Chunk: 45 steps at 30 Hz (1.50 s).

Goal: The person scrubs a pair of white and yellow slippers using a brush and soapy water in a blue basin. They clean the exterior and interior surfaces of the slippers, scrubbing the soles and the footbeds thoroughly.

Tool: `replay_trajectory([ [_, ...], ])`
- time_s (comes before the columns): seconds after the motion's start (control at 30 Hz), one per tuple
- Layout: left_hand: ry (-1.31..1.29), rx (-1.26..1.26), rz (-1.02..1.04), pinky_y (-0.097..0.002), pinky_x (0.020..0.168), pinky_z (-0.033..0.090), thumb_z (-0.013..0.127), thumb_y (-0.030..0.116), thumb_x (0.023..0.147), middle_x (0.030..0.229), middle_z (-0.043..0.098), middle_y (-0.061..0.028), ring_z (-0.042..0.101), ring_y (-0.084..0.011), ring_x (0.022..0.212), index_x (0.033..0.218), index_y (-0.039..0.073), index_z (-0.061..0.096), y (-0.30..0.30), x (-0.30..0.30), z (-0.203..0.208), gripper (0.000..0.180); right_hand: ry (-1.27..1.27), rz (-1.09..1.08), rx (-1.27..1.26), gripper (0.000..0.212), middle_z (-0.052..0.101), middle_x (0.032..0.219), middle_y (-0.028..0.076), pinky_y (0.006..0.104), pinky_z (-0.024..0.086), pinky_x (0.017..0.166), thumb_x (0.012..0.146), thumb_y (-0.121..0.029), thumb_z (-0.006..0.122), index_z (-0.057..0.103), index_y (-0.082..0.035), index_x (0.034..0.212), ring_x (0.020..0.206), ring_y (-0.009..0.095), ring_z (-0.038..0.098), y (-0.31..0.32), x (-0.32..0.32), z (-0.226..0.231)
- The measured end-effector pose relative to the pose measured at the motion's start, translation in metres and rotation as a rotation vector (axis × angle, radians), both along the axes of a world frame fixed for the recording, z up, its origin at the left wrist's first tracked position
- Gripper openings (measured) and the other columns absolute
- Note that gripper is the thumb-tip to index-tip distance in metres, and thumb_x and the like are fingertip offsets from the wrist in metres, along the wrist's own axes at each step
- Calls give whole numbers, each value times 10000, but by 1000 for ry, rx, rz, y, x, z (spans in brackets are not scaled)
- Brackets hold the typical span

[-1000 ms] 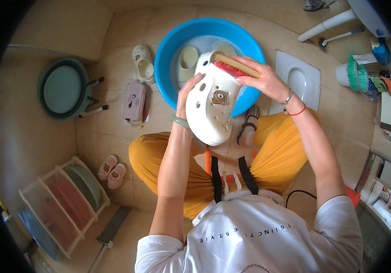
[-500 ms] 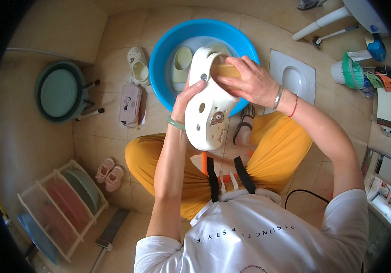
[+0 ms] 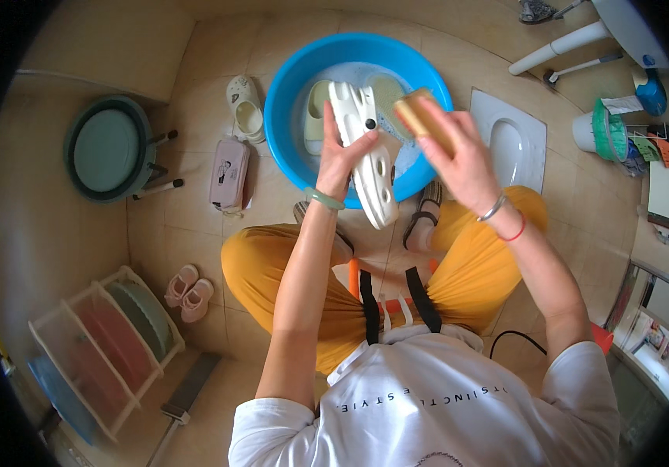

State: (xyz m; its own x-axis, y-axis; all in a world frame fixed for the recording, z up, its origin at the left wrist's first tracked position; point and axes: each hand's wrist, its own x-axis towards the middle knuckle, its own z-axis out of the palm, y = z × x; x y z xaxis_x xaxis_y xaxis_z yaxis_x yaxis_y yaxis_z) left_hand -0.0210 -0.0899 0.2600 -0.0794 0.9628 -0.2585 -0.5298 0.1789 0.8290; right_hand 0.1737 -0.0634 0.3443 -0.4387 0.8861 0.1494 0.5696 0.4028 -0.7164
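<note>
My left hand [image 3: 340,162] is closed round a white clog [image 3: 373,183], its thumb across the strap side by a dark round rivet. The clog is tipped on its side over the near part of a blue basin [image 3: 274,124]. In my right hand [image 3: 468,162] is a tan, block-shaped scrubbing brush [image 3: 420,117], held apart from the clog, to its right. Inside the basin, a pale green clog [image 3: 315,117] lies in sudsy water. Beyond my hands, a pale green footwear piece [image 3: 385,97] also lies there, partly covered.
Left of the basin are a cream clog [image 3: 247,117] and a pink pouch [image 3: 229,173]. A squat toilet [image 3: 517,148] lies to the right. Farther left stand a folded green basin [image 3: 106,154], small pink shoes [image 3: 189,293] and a rack [image 3: 77,311].
My right hand has drawn the brush out of the clog's opening and moved right. My left hand has turned the clog from its decorated top onto its side.
</note>
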Motion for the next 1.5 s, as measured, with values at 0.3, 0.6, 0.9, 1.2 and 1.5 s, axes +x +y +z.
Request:
replay_trajectory([
  [0.3,106,117,3,-325,979,481,806,63,739,1376,507,-145,545,-229,1204,1540,44,148,-3,22,-20,1037,-332,-128,79,422,528,1077,145,406,555,712,908,-420,602,592,-310,1316,841,338,641,36,-82,-28],
  [0.6,104,62,-17,-340,1012,465,791,87,759,1374,513,-127,529,-223,1221,1552,46,96,-9,14,-25,1055,-196,-53,0,454,503,999,131,403,578,651,915,-419,606,562,-307,1353,787,302,658,-28,-51,-27],
  [0.9,215,115,-120,-355,1080,376,782,83,733,1460,412,-139,448,-220,1302,1547,23,128,-12,24,-4,1046,61,94,-493,501,721,935,107,348,528,768,885,-570,550,728,-173,1134,854,213,669,110,-64,-36],
  [1.2,1275,479,-121,-497,1132,278,815,73,615,1514,344,-195,359,-392,1352,1509,205,355,-11,14,4,1014,146,-3,-942,798,568,1196,42,384,508,680,806,-651,641,420,-241,1454,944,151,539,83,-8,-14],
  [1.5,1787,587,120,-548,1151,185,797,39,658,1548,340,-112,319,-339,1414,1421,256,495,-7,25,-15,848,904,-281,-1031,718,536,1278,73,485,533,848,795,-256,780,429,-194,1419,1127,244,545,49,19,-75],
])
